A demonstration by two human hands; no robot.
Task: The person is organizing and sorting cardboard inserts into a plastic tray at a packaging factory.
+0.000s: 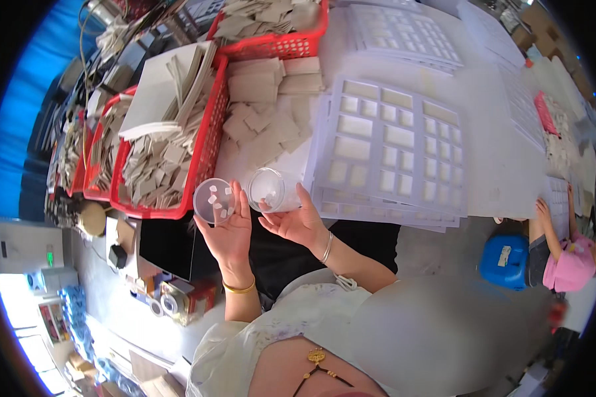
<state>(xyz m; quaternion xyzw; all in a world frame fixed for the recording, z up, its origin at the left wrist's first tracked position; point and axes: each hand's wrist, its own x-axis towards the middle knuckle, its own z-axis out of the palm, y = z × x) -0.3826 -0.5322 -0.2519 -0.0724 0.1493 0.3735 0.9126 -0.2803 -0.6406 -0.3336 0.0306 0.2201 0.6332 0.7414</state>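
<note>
My left hand, palm up with a gold bangle at its wrist, holds a shallow clear round dish or lid between thumb and fingers. Several small white pieces lie scattered in that dish. Just beside it, my right hand grips a clear round plastic tub, tilted so that its round mouth faces left. Something pale shows inside the tub, too unclear to name. Both hands are over the table's near edge, close to each other.
Left of my hands stands a red basket full of grey card pieces; another red basket is behind. Loose grey cards lie on the table. White trays with square cut-outs are stacked at right. A person in pink works far right.
</note>
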